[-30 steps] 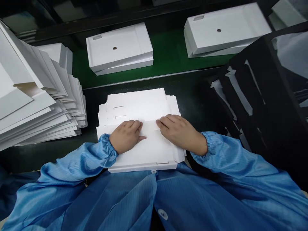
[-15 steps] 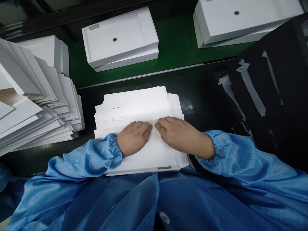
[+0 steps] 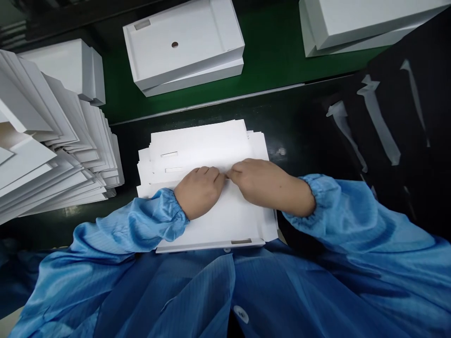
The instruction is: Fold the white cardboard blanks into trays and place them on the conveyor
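A stack of flat white cardboard sheets (image 3: 204,145) lies on the dark bench right in front of me. My left hand (image 3: 199,190) and my right hand (image 3: 264,183) rest on the top sheet (image 3: 225,225), knuckles up and fingers curled. Their fingertips meet at the middle of the sheet and press on a fold line there. Whatever is under the fingers is hidden. Blue sleeves cover both my forearms.
A tall slanted pile of folded white cards (image 3: 52,155) stands at the left, with a small white box (image 3: 70,65) behind it. Open white box trays (image 3: 183,47) (image 3: 352,23) sit on the green belt (image 3: 268,61) beyond. A black rack with white strips (image 3: 405,117) fills the right.
Both hands slid toward each other along the sheet until their fingertips met, and the fingers curled more. The view tilted down slightly.
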Demonstrator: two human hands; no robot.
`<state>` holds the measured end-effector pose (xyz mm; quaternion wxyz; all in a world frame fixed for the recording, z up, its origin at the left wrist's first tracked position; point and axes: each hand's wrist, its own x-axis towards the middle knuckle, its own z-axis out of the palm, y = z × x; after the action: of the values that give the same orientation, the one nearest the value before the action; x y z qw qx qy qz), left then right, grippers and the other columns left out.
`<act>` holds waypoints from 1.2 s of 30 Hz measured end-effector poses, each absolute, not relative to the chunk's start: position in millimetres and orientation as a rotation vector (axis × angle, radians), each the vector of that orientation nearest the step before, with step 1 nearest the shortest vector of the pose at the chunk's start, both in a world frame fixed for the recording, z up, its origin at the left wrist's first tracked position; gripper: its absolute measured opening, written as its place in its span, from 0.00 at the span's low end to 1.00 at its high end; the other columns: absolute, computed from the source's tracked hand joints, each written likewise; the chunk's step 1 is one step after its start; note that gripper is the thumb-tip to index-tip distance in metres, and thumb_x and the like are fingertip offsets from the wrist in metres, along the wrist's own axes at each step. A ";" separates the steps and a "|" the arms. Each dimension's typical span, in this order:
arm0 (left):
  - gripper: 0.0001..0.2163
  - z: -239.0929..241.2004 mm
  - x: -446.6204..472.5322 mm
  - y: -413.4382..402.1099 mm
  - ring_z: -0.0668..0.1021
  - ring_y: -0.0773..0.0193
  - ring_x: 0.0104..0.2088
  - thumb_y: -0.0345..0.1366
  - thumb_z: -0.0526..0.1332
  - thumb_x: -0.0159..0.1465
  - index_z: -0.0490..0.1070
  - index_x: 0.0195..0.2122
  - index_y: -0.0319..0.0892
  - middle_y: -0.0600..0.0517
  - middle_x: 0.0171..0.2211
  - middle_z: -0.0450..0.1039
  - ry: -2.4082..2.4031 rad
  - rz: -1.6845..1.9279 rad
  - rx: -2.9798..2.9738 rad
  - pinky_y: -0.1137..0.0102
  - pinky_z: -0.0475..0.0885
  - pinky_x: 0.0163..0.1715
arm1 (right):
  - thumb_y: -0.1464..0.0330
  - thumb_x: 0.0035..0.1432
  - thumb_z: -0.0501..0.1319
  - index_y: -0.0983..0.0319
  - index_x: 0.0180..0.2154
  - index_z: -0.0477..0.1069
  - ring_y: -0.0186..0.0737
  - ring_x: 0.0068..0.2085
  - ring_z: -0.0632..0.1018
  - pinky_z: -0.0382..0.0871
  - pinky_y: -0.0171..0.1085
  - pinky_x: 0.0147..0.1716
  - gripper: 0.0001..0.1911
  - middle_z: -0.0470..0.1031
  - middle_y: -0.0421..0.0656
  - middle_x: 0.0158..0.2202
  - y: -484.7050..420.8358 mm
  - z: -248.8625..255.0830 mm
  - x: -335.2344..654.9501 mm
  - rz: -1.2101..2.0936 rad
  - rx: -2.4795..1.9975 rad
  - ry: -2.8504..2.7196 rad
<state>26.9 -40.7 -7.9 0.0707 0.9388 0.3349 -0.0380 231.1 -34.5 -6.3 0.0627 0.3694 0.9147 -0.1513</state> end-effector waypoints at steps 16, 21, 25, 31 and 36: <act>0.11 -20.1 6.1 -17.4 0.75 0.53 0.46 0.38 0.62 0.67 0.74 0.49 0.41 0.43 0.48 0.73 1.037 0.219 2.783 0.58 0.70 0.46 | 0.69 0.70 0.52 0.66 0.59 0.68 0.50 0.47 0.71 0.63 0.46 0.46 0.20 0.75 0.53 0.46 -40.9 -23.4 253.7 -0.100 1.250 3.024; 0.14 -35.0 8.3 -22.2 0.75 0.53 0.44 0.36 0.58 0.70 0.72 0.54 0.39 0.42 0.44 0.73 1.073 0.344 2.806 0.57 0.69 0.45 | 0.74 0.69 0.47 0.70 0.56 0.71 0.49 0.45 0.71 0.62 0.47 0.47 0.21 0.76 0.54 0.43 -37.7 -23.5 247.8 0.004 1.169 3.034; 0.14 -39.7 12.0 -25.8 0.74 0.53 0.43 0.34 0.55 0.70 0.72 0.53 0.37 0.40 0.44 0.73 1.111 0.377 2.856 0.57 0.68 0.45 | 0.75 0.69 0.46 0.71 0.56 0.71 0.48 0.44 0.72 0.63 0.46 0.45 0.21 0.77 0.54 0.42 -41.6 -21.7 248.1 0.041 1.174 3.015; 0.14 -42.7 11.5 -28.0 0.74 0.52 0.44 0.34 0.52 0.71 0.72 0.53 0.38 0.39 0.45 0.73 1.101 0.356 2.910 0.56 0.67 0.45 | 0.77 0.67 0.49 0.73 0.57 0.70 0.46 0.40 0.75 0.63 0.44 0.38 0.21 0.79 0.55 0.42 -43.1 -15.2 247.0 -0.004 1.176 2.945; 0.15 -42.7 10.8 -27.8 0.73 0.51 0.45 0.34 0.53 0.71 0.71 0.54 0.38 0.38 0.46 0.72 1.087 0.331 2.888 0.55 0.67 0.46 | 0.75 0.68 0.49 0.70 0.56 0.71 0.47 0.44 0.76 0.64 0.44 0.41 0.20 0.79 0.54 0.48 -41.3 -12.0 258.4 0.054 1.072 2.996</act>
<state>10.8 -27.8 -42.7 0.0188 0.9304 0.3501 0.1067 258.4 -41.3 -12.0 -0.0206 0.3368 0.9412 0.0171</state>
